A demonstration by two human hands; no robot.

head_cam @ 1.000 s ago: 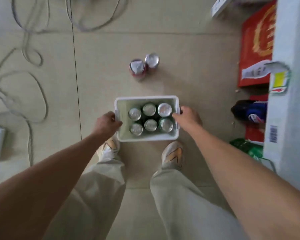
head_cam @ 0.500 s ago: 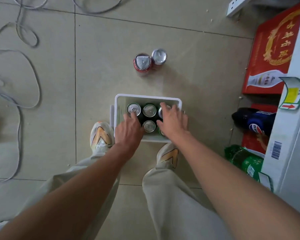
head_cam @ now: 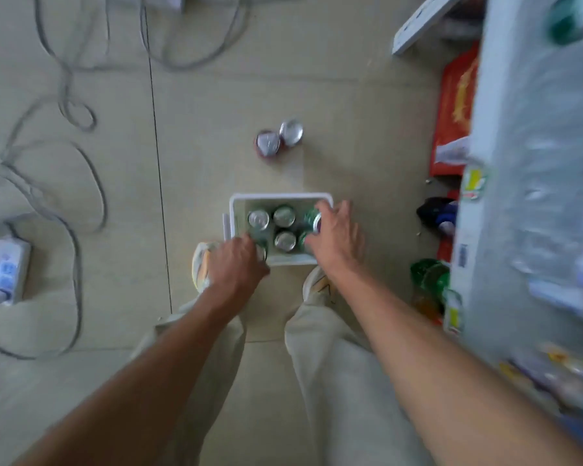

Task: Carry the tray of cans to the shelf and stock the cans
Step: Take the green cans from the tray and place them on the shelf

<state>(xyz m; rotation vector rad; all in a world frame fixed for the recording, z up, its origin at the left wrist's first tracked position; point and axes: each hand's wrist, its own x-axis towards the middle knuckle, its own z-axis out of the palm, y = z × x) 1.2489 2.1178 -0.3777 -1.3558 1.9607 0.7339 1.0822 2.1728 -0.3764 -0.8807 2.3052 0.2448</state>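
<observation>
White plastic tray (head_cam: 280, 197) sits on the tiled floor (head_cam: 216, 95), directly ahead of the person's shoes. Cans stand upright inside it; three silver tops are plainly visible: back-left can (head_cam: 258, 219), back-middle can (head_cam: 284, 215), front-middle can (head_cam: 285, 240).

Left hand (head_cam: 238, 264) reaches over the tray's near-left corner, fingers curled around the front-left can (head_cam: 261, 251), which is mostly hidden beneath it. Right hand (head_cam: 337, 235) is over the tray's right side, fingers wrapped on a green can (head_cam: 312, 218) tilted out of upright; another green can (head_cam: 304, 242) shows just below the thumb. Whether that second one is also gripped, cannot tell.

Two more cans stand on the floor beyond the tray, well apart from it and touching each other: a red can (head_cam: 267, 143) and a silver-topped can (head_cam: 290, 132).

Right of frame: shelf unit (head_cam: 532, 163), heavily blurred. At its base, a red carton (head_cam: 451, 112), a dark bottle (head_cam: 436, 213) lying down, a green bottle (head_cam: 429, 277). Left of frame: grey cables (head_cam: 71, 105) looped across the floor, and a power strip (head_cam: 4, 270).
</observation>
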